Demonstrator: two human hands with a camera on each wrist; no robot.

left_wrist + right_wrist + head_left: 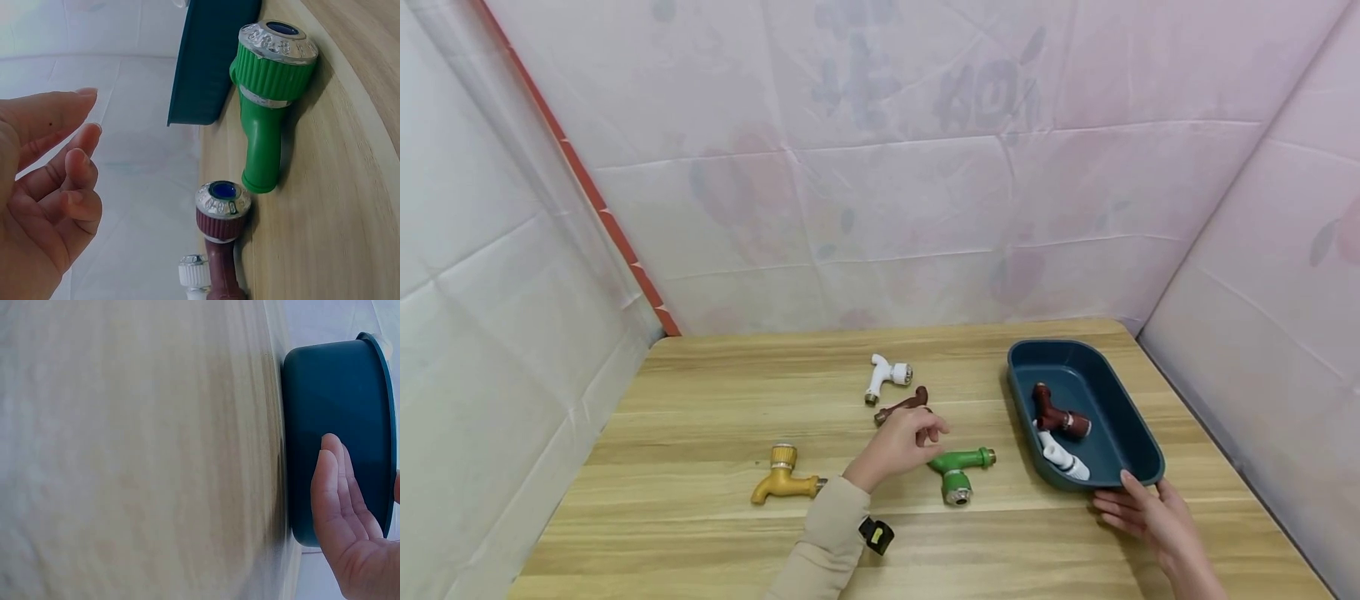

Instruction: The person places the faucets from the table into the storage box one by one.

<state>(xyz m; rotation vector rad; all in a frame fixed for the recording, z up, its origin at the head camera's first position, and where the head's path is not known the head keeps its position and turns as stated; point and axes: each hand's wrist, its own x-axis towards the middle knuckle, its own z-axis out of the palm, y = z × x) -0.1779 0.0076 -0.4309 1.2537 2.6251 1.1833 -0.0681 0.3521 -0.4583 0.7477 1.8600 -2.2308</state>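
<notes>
Green tap beside a free left hand, tub steadied by the right hand

Head view: on the table, the green tap is placed between the left hand and the tub. The brown tap is partly hidden by that hand, the white tap is set just behind it, and the yellow tap is laid left of the sleeve. This loose spacing probably lets each be grasped without the others being disturbed. A second brown tap and a second white tap are held in the tub. Its near rim is gripped by the right hand, thumb above and fingers below, apparently so that sliding is prevented.

Left wrist view: nothing is held by the left hand. Its fingers are loosely bent, with a small gap left between the upper two tips; it is poised clear of the green tap.

Right wrist view: the right hand's fingers are laid together, nearly straight, against the tub's outer wall, and only a bit of thumb is seen at the rim. Since the base is borne by the table, little weight seems to be carried.
</notes>
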